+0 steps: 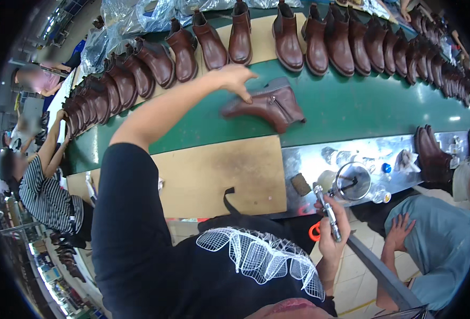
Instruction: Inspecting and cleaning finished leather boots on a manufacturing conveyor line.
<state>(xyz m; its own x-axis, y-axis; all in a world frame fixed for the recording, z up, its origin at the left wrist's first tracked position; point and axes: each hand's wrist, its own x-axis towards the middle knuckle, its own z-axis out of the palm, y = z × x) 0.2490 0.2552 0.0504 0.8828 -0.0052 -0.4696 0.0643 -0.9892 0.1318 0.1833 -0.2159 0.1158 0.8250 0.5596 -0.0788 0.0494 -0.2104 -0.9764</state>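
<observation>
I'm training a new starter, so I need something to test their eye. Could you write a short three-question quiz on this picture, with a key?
1. Which hand holds the silver tool?
2. The toe of the boot by the left hand points toward which side of the picture?
A) left
B) right
C) bottom
3. True or false: the brown block lies outside the metal cup.

Key:
1. The right hand.
2. A
3. True
</observation>
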